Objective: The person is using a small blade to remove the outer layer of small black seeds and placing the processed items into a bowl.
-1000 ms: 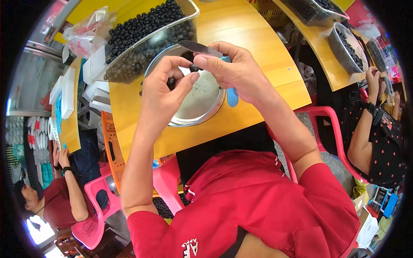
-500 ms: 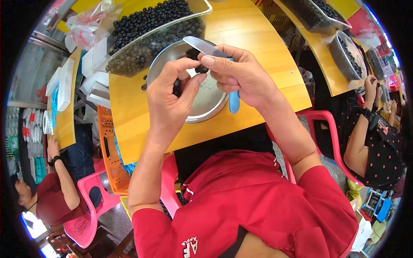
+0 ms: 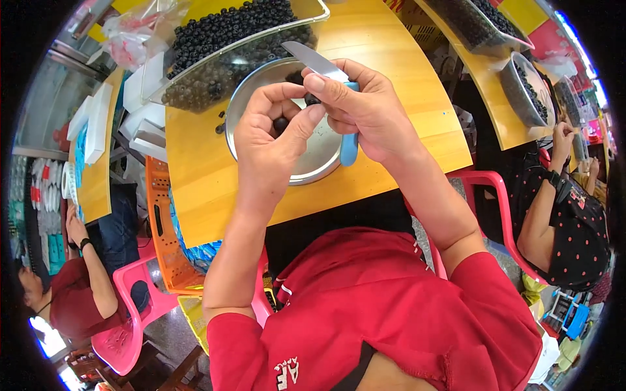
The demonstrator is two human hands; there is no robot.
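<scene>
A person's left hand [image 3: 270, 140] pinches a small dark round fruit [image 3: 312, 99] between thumb and fingertips, over a round metal bowl [image 3: 313, 159] on the yellow worktop [image 3: 391, 65]. The right hand [image 3: 365, 111] is closed around a blue-handled knife [image 3: 326, 72], its blade beside the fruit. The blade sits close to the left fingertips, so a slip could nick them; the smooth fruit could also roll free. It looks glossy, near-black, berry-sized. A clear tray of similar fruit [image 3: 228, 39] stands behind.

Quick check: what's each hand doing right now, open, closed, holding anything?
Left hand: closed, pinching a small dark fruit at its fingertips, above the metal bowl.
Right hand: closed on a blue-handled knife.
</scene>
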